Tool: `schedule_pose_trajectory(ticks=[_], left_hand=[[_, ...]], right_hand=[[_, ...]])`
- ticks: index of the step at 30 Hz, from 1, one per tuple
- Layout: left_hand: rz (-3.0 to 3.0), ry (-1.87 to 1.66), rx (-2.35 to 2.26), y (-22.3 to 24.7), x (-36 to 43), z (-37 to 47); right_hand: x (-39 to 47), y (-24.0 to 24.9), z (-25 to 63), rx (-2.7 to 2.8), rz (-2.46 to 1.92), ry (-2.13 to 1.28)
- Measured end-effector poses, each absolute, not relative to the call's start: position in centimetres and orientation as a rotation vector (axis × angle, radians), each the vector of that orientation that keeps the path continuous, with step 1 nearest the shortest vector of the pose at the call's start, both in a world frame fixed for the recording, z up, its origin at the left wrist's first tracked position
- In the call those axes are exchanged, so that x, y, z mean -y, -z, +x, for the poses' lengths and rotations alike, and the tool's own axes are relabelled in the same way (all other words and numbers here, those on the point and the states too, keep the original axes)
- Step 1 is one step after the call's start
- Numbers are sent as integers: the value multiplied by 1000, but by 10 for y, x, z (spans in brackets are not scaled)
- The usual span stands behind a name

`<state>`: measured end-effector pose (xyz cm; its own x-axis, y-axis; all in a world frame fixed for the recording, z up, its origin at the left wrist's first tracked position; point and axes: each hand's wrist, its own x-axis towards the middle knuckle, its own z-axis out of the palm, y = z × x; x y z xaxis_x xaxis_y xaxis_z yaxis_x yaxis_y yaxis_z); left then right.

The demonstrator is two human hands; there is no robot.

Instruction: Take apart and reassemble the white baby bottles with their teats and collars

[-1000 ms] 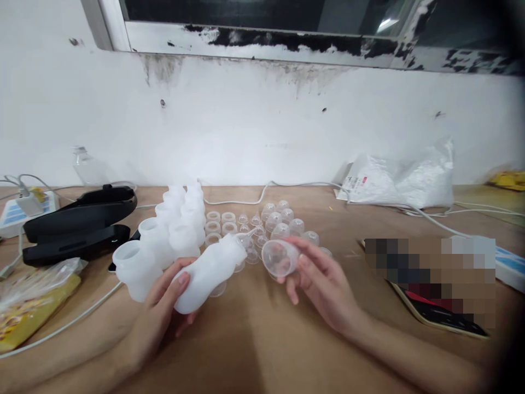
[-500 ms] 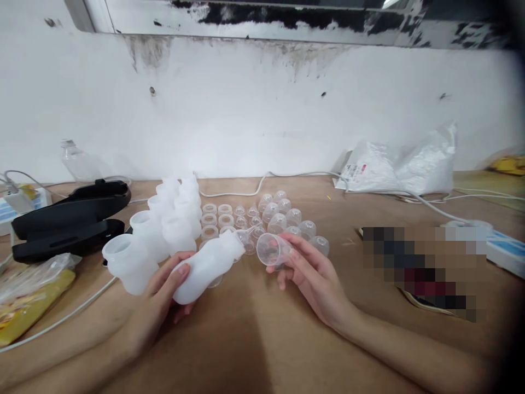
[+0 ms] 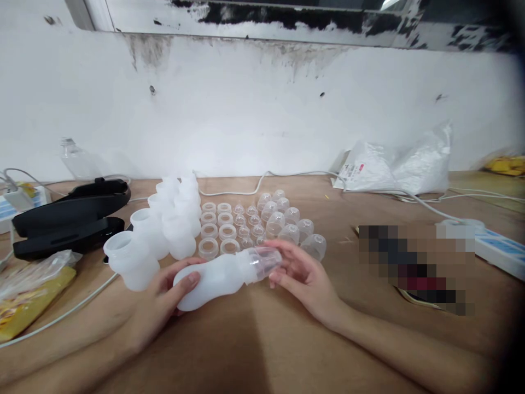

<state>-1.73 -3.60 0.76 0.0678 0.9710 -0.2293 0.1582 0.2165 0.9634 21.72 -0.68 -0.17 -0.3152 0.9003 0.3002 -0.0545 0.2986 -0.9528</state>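
1. One white bottle [image 3: 211, 277] lies almost on its side just above the wooden table [image 3: 254, 350], neck pointing right. A clear cap [image 3: 262, 260] sits over that neck; how fully it is seated cannot be told from here.
2. Around the bottle's body the left hand [image 3: 164, 298] is closed, thumb on top and fingers under. That hold looks firm enough, and I'd judge it should stay a steady brace so the soft body doesn't buckle.
3. At the cap, the right hand [image 3: 305, 276] has its fingertips [image 3: 275, 278] pinched lightly on the rim, the palm loose and open behind. To do this well, I'd say push the cap straight along the neck's line rather than at a slant, pressing evenly around the rim.
4. A tilted cap would probably catch on one side; checking for an even gap all round would tell.
5. Just behind the hands stand rows of clear domed caps [image 3: 287, 221], small nipples [image 3: 246, 221] and white rings [image 3: 217, 224], with upright open bottles [image 3: 164, 224] to their left. Elbows and wrists are best kept low and close, since those rows are near enough to be knocked.
6. Farther off lie a black case [image 3: 69, 216], a plastic bag [image 3: 402, 167] and white cables [image 3: 287, 178].
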Motion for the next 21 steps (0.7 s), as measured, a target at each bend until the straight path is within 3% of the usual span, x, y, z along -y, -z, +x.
schedule_pose_trajectory(ticks=[9, 21], left_hand=[[1576, -969, -1391, -14, 42, -13], [1675, -873, -1488, -13, 41, -13]], right_hand=[[11, -1, 217, 1676, -861, -1179], [10, 3, 218, 1819, -890, -1030]])
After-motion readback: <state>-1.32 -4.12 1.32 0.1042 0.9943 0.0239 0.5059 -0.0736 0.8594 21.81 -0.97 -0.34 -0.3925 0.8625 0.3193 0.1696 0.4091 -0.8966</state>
